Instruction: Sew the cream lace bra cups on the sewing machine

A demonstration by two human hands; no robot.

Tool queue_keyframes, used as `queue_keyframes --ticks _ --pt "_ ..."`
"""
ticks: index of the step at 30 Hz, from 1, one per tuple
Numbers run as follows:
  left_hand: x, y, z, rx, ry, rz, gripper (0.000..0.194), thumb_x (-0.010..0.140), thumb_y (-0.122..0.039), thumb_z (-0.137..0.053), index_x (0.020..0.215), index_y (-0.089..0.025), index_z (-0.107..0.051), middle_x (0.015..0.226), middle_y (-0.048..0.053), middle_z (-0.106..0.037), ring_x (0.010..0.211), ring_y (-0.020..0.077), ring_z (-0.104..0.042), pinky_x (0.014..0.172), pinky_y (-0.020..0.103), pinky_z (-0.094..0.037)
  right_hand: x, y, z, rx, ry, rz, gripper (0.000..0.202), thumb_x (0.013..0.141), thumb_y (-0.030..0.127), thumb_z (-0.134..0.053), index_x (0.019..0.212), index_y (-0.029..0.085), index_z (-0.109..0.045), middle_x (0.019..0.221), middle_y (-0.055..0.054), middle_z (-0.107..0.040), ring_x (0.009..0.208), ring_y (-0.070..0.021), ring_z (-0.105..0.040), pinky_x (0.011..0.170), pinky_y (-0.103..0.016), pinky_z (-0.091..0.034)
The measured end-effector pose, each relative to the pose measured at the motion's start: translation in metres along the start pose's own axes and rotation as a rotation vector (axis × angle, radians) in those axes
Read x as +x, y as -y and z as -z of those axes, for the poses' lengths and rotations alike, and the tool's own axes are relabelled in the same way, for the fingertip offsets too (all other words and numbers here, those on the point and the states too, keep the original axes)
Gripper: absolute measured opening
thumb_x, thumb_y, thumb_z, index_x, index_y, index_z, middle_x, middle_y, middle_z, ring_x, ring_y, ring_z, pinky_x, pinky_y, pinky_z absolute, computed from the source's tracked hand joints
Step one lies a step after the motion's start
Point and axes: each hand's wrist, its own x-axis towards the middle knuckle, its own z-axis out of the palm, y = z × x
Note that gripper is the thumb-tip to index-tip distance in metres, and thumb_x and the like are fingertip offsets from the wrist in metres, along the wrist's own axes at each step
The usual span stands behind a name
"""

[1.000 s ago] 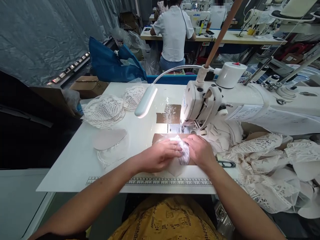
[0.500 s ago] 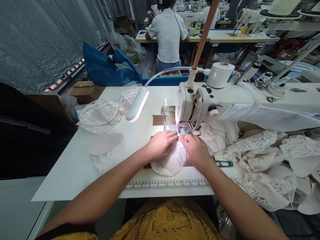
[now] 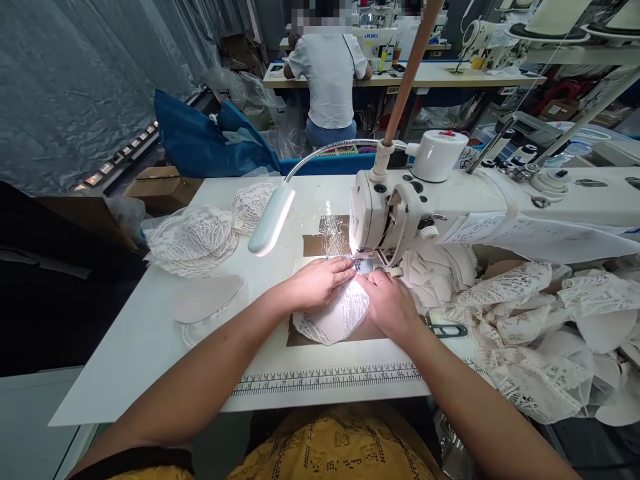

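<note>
A white lace-trimmed bra cup lies under the needle area of the white sewing machine. My left hand rests flat on the cup's left upper part, fingers stretched toward the presser foot. On the other side, my right hand has its fingers curled and pinches the cup's right edge close to the needle. Both sets of fingertips nearly meet just in front of the foot. The machine head and my fingers hide the stitched edge.
Stacked lace cups and a loose cup piece lie left. A lamp hangs over the table. Right are a heap of lace pieces and dark scissors-like tool. A printed ruler runs along the front. Another person sits ahead.
The cup has turned and moved slightly up and left under my hands. My left hand now lies flatter and a little further forward. The camera view has shifted slightly.
</note>
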Motion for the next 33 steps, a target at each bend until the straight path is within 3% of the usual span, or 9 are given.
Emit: queue_keyframes --ticks 3,6,10,13,21,25,29,33 --pt "-0.006 -0.006 0.005 0.004 -0.083 0.054 0.038 0.094 -0.018 -0.039 0.127 -0.014 -0.058 0.139 0.014 -0.051 0.126 0.0260 -0.049 0.099 0.041 -0.047 -0.003 -0.004 0.000 0.057 -0.032 0.011 0.030 0.089 0.011 -0.044 0.101 0.022 -0.069 0.083 -0.005 -0.062 0.070 -0.0171 -0.049 0.065 -0.030 -0.032" --pt "-0.011 -0.027 0.012 -0.059 -0.187 0.123 0.032 0.093 -0.018 -0.039 0.112 -0.014 -0.065 0.125 0.013 -0.060 0.113 0.0246 -0.056 0.092 0.038 -0.049 -0.004 -0.007 0.002 0.141 -0.064 -0.013 0.031 0.091 0.013 -0.041 0.099 0.021 -0.070 0.085 -0.005 -0.063 0.071 -0.0160 -0.052 0.065 -0.028 -0.034" --pt "-0.011 -0.052 0.012 -0.059 -0.175 0.195 0.022 0.089 -0.024 -0.047 0.085 -0.013 -0.065 0.087 0.010 -0.063 0.079 0.0215 -0.058 0.069 0.033 -0.046 -0.004 -0.009 0.005 0.217 -0.087 -0.026 0.033 0.089 0.009 -0.039 0.096 0.018 -0.070 0.088 -0.007 -0.065 0.075 -0.0166 -0.056 0.066 -0.027 -0.038" --pt "-0.009 -0.054 0.004 -0.032 -0.190 0.245 0.029 0.091 -0.020 -0.041 0.069 -0.014 -0.059 0.071 0.007 -0.057 0.066 0.0187 -0.052 0.060 0.031 -0.039 -0.004 -0.010 0.008 0.252 -0.086 -0.040 0.035 0.086 0.006 -0.037 0.092 0.018 -0.069 0.092 -0.008 -0.066 0.077 -0.0170 -0.057 0.067 -0.027 -0.040" --pt "-0.018 -0.044 0.004 -0.308 -0.235 0.240 0.021 0.089 -0.019 -0.041 0.073 -0.016 -0.053 0.073 0.005 -0.057 0.069 0.0177 -0.050 0.066 0.030 -0.041 -0.009 -0.012 0.012 0.355 -0.086 -0.073 0.033 0.085 0.008 -0.039 0.092 0.022 -0.068 0.097 -0.004 -0.067 0.083 -0.0165 -0.058 0.070 -0.026 -0.041" --pt "-0.020 -0.043 0.004 -0.367 -0.258 0.250 0.021 0.091 -0.020 -0.039 0.075 -0.017 -0.052 0.073 0.004 -0.056 0.068 0.0170 -0.050 0.066 0.030 -0.042 -0.012 -0.010 0.018 0.326 0.020 0.067 0.032 0.087 0.008 -0.041 0.101 0.021 -0.067 0.095 -0.004 -0.065 0.079 -0.0152 -0.055 0.065 -0.026 -0.037" --pt "-0.022 -0.042 0.001 -0.330 -0.261 0.208 0.016 0.088 -0.017 -0.042 0.084 -0.015 -0.057 0.083 0.006 -0.059 0.076 0.0185 -0.053 0.071 0.031 -0.044 -0.022 -0.007 0.027 0.125 0.195 0.188 0.030 0.084 0.005 -0.044 0.096 0.020 -0.066 0.084 -0.003 -0.058 0.075 -0.0157 -0.047 0.062 -0.027 -0.031" --pt "-0.023 -0.044 -0.004 -0.152 -0.230 0.084 0.023 0.090 -0.015 -0.045 0.103 -0.018 -0.064 0.092 0.007 -0.061 0.084 0.0202 -0.053 0.078 0.035 -0.041 -0.033 -0.004 0.029 0.037 0.217 0.189 0.035 0.081 0.002 -0.047 0.105 0.021 -0.064 0.093 -0.005 -0.058 0.079 -0.0170 -0.044 0.065 -0.028 -0.030"
